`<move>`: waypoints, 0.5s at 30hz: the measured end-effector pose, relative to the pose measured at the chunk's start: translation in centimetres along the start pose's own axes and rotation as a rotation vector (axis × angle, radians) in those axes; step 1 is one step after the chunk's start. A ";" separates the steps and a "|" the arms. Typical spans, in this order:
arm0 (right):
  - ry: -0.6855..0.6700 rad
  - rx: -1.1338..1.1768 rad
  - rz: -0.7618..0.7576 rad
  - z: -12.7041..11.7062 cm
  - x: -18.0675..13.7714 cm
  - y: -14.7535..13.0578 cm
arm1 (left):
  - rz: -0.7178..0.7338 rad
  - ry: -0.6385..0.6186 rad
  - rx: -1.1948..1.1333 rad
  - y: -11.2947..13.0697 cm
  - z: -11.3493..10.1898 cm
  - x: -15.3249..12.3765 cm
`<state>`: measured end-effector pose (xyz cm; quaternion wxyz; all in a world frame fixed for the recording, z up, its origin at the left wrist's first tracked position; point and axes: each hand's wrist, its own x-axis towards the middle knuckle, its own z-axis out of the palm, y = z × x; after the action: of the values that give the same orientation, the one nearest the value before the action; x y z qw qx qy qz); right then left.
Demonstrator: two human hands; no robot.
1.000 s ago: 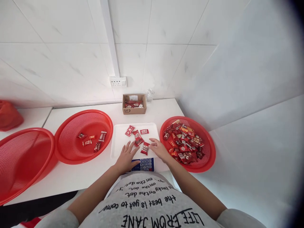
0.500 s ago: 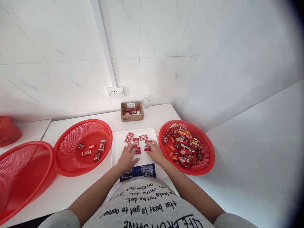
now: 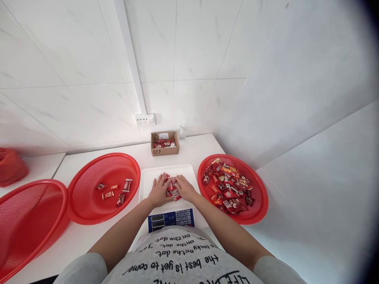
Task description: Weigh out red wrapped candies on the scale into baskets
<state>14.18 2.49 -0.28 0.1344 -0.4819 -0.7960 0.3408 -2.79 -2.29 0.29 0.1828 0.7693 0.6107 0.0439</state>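
Several small red-wrapped snack packets (image 3: pixel 175 193) lie bunched together on the white pan (image 3: pixel 146 178) of a weighing scale. My left hand (image 3: pixel 159 193) rests against the pile from the left, its fingers spread and its thumb stretched along the near side. From the right, my right hand (image 3: pixel 184 187) touches the same packets, with fingers extended over their edge. Both hands partly cover the pile, so some packets are hidden. In front of the pan, the scale's blue keypad and display panel (image 3: pixel 171 219) faces me.
To the right stands a red basket (image 3: pixel 262 197) heaped with similar packets. Left of the scale, another red basket (image 3: pixel 85 211) holds several packets, with a further red basket (image 3: pixel 32 240) beside it. A cardboard box (image 3: pixel 165 150) of packets and a clear glass (image 3: pixel 182 133) stand near the wall.
The packets that lay spread over the pan are now pushed together into one pile. My hands have moved closer to each other, and the view has tilted slightly upward.
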 end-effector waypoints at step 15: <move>-0.052 0.191 -0.075 -0.2 -4.6 -0.6 | 0.102 0.159 0.097 2.4 1.9 -1.9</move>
<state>16.16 -1.59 0.82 0.1718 -0.4276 -0.7806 0.4222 -0.45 -5.02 -0.38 0.0939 0.8013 0.5847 0.0845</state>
